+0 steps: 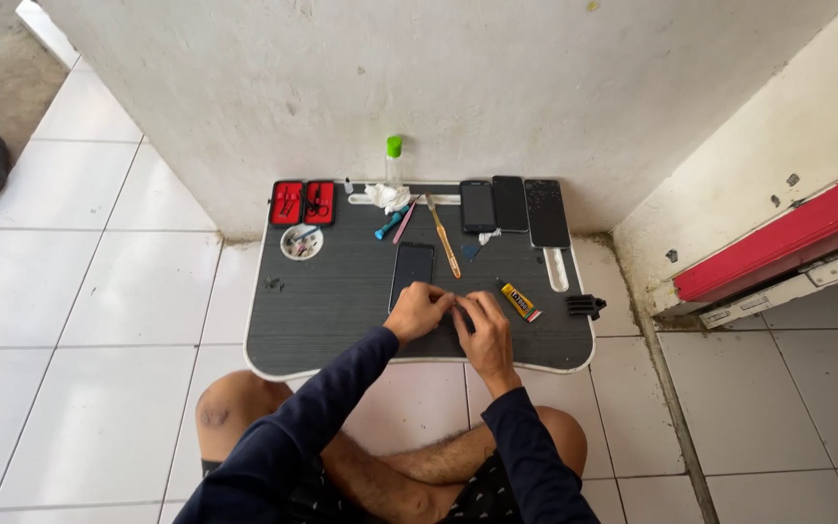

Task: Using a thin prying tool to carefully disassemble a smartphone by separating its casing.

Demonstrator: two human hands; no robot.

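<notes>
Both hands meet at the near end of a dark phone (412, 270) lying flat on the lap desk (341, 320). The left hand (417, 311) and right hand (482, 325) pinch something too small to identify. A glue tube (519, 301) lies just right; spare phones (511, 204) line the far edge.

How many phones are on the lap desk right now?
4: three side by side along the far edge, phone, phone and phone, and one phone mid-desk at the hands.
</notes>
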